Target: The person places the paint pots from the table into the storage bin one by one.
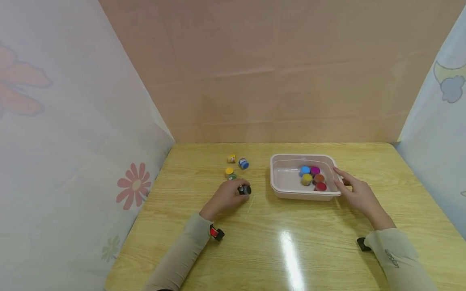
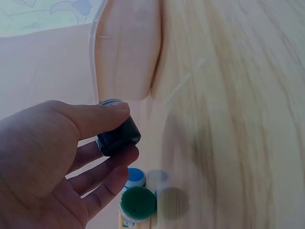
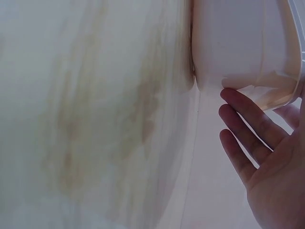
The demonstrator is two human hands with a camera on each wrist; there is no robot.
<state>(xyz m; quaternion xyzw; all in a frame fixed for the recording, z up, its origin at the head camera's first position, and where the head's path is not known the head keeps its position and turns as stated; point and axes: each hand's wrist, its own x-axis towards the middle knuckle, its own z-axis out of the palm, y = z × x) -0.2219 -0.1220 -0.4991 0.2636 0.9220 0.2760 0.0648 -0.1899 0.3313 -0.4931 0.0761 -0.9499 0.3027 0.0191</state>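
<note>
Between thumb and fingers, my left hand (image 1: 226, 197) pinches a small black paint jar (image 1: 244, 189); in the left wrist view the jar (image 2: 119, 133) is held above the wooden table. Close behind that hand are a green-lidded jar (image 1: 231, 177) and a yellow-lidded jar (image 1: 229, 171). A pale pink plastic box (image 1: 302, 195) stands to the right, with several paint jars grouped in its right half, among them a red one (image 1: 320, 186) and a purple one (image 1: 314, 171). My right hand (image 1: 360, 197) touches the box's right end with nearly straight fingers (image 3: 243, 102).
Farther back on the table (image 1: 265, 250) lie a blue jar (image 1: 243, 163), tipped on its side, and a yellow-orange jar (image 1: 231, 158). A brown sheet (image 1: 276, 81) covers the wall behind. Pale flower-printed sheets (image 1: 73, 161) hang at the sides.
</note>
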